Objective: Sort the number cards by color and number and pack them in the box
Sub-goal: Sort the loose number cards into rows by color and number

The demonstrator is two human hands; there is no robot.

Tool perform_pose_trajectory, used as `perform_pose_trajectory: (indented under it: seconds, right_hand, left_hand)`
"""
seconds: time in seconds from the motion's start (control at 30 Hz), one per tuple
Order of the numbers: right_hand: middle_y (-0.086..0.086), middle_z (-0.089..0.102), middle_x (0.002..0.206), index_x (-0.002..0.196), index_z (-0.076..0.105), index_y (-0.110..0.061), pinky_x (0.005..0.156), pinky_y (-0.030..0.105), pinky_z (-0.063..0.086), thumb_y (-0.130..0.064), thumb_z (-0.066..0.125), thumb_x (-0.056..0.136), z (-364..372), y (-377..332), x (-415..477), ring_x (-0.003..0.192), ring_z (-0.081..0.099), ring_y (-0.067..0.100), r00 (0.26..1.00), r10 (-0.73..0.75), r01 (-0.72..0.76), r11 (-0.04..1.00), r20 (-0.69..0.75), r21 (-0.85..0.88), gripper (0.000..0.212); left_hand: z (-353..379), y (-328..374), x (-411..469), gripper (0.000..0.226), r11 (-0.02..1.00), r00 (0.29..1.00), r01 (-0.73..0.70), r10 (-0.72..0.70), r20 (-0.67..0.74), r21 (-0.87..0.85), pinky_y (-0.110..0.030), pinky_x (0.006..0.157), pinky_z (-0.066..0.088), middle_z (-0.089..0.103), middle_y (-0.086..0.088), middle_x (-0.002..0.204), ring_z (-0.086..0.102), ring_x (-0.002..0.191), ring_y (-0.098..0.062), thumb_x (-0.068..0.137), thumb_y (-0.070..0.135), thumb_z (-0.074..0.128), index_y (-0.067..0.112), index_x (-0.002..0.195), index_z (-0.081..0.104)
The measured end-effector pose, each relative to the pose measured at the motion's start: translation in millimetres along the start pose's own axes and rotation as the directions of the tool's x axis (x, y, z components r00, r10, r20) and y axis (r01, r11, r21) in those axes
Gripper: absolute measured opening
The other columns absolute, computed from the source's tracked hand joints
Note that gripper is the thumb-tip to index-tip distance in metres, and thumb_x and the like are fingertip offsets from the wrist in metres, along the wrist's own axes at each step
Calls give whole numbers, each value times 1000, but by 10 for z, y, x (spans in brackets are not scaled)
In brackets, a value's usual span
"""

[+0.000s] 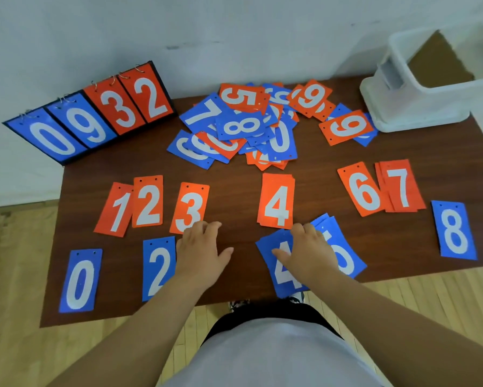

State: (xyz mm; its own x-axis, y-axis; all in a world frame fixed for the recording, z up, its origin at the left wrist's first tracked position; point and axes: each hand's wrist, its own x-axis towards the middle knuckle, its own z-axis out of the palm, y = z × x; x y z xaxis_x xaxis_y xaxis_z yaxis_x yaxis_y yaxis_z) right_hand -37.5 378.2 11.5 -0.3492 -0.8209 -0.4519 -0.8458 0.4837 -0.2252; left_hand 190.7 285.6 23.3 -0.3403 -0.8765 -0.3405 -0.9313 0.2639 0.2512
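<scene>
Blue 4 [281, 275] lies at the near edge of the table [234, 196], pinned under the right hand [310, 252]. Thumb is splayed left across the digit; fingers are bent down onto the card & onto the blue stack [346, 255] just beside it on the right (digit half hidden, prob 5). They press rather than wrap, as far as I can see. The card's long axis runs away from the person, far end tipped a bit left, so it sits askew vs the squarer orange 4 [278, 202] just behind it. Right hand is plainly the nearer one, so straightening the 4 looks like its job. Left hand [201, 250] rests just right of blue 2 [158, 266], thumb out, fingertips bent down at the near corner of orange 3 [188, 208], holding nothing. Unsorted heap [246, 124] lies beyond both hands at the back, mid-table, w/ many cards not yet sorted. Box [419, 107] stands at the far right corner, on the right hand's side, well apart from both hands; no cards seen in it, only brown at the bottom. Score stand [89, 118] at far left shows 0 9 3 2.
</scene>
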Motion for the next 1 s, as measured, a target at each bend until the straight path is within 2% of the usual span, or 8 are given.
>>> perform_pose_trajectory:
  seconds: [0.07, 0.27, 0.47, 0.6, 0.73, 0.83, 1.0]
  right_hand:
    - [-1, 51, 121, 124, 48, -22, 86, 37, 54, -67, 60, 87, -168, 53, 81, 115, 51, 22, 998, -35, 36, 999, -50, 14, 59]
    - [1, 41, 147, 142, 40, -28, 103, 45, 48, -67, 68, 81, -664, 184, 347, 135, 43, 26, 992, -59, 65, 997, -111, 49, 78]
    - [3, 38, 151, 146, 39, -27, 105, 47, 46, -64, 69, 82, -933, 109, 684, 138, 40, 28, 987, -79, 87, 995, -138, 57, 80]
    - [4, 38, 150, 144, 40, -26, 102, 48, 48, -61, 70, 84, -937, -55, 878, 136, 41, 29, 988, -47, 61, 994, -144, 92, 75]
    - [7, 37, 150, 146, 41, -23, 102, 49, 48, -58, 68, 87, -888, -259, 1112, 135, 41, 30, 993, 42, -27, 991, -112, 133, 74]
    - [8, 39, 146, 144, 42, -24, 98, 48, 53, -57, 70, 86, -879, -404, 1390, 133, 43, 31, 983, 171, -146, 951, -70, 272, 72]
    - [12, 38, 147, 145, 44, -22, 100, 52, 51, -54, 72, 86, -913, -565, 1918, 133, 42, 36, 931, 362, -319, 873, -50, 370, 72]
  left_hand:
    - [-80, 71, 39, 66, 1000, 999, 24, -24, -27, -5, -42, 108, 40, 43, -1, 145, 39, 135, -24, 92, 60, 60, 30, 148, 40]
    - [-343, 280, 176, 69, 995, 991, 95, -92, -100, 26, -47, 111, 39, 40, -4, 150, 37, 141, -27, 91, 61, 62, 32, 149, 38]
    - [-517, 275, 351, 71, 983, 973, 176, -165, -162, 58, -46, 108, 41, 38, -6, 151, 38, 139, -29, 89, 64, 60, 30, 148, 38]
    - [-596, 96, 566, 73, 986, 974, 160, -150, -170, 48, -45, 106, 42, 40, -5, 148, 39, 137, -28, 88, 64, 62, 31, 148, 37]
    - [-705, -197, 967, 74, 989, 983, 139, -133, -130, 42, -45, 106, 41, 41, -5, 143, 40, 135, -28, 89, 63, 62, 29, 150, 37]
    - [-804, -435, 1364, 75, 991, 985, 131, -134, -106, -36, -45, 108, 42, 38, -7, 145, 40, 135, -30, 88, 61, 64, 29, 150, 37]
    - [-931, -692, 2091, 78, 974, 974, 223, -224, -18, -47, -49, 105, 46, 34, -10, 150, 40, 136, -33, 87, 63, 65, 28, 150, 34]
